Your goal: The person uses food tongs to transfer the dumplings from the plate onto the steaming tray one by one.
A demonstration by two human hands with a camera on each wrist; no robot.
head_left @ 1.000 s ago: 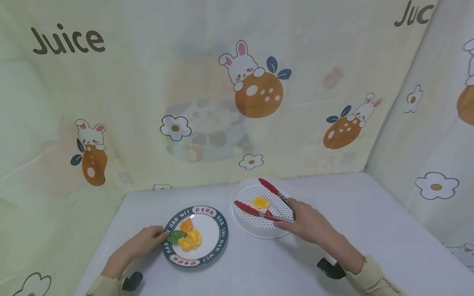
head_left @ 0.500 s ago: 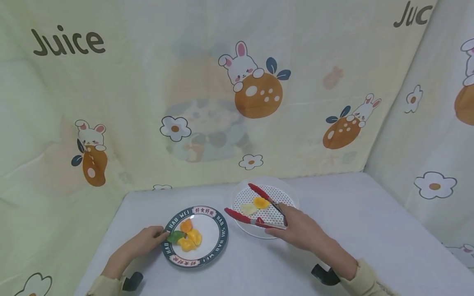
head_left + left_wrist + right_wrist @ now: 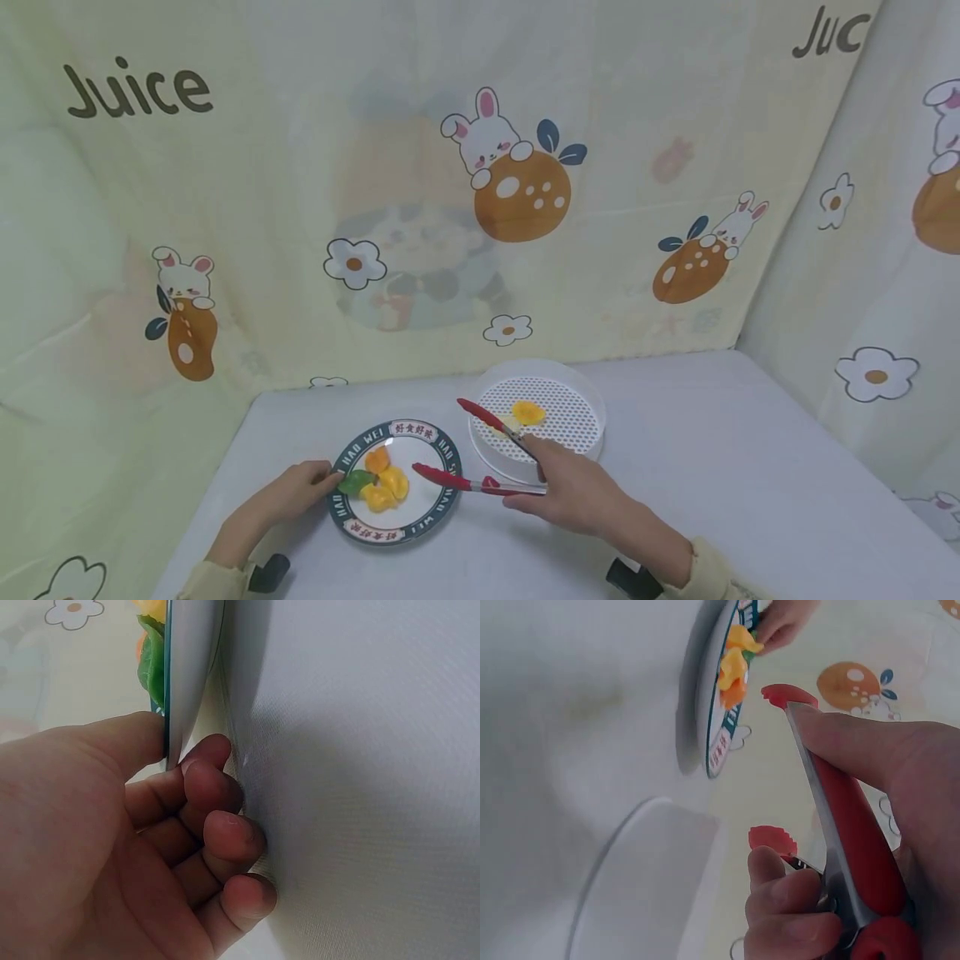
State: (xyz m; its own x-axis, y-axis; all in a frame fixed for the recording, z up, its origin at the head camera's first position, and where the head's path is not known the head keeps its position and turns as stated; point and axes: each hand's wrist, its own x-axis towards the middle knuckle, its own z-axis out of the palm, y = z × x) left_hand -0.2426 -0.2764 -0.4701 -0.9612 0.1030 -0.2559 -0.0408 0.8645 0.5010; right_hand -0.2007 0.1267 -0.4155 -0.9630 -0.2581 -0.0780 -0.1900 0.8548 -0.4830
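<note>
On the table (image 3: 712, 450): plate (image 3: 418, 504) left, sieve (image 3: 573, 408) right.
Food (image 3: 392, 482) on one, in the other; tongs (image 3: 450, 479) above, between.

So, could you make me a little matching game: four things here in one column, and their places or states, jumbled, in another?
1. Tongs
2. Plate
3. Round tray
4. Green piece

A. Lying on the plate
B. Dotted with holes
C. Spread open in the right hand
D. Rim pinched by the left hand

Pairs: 1-C, 2-D, 3-B, 4-A
</note>
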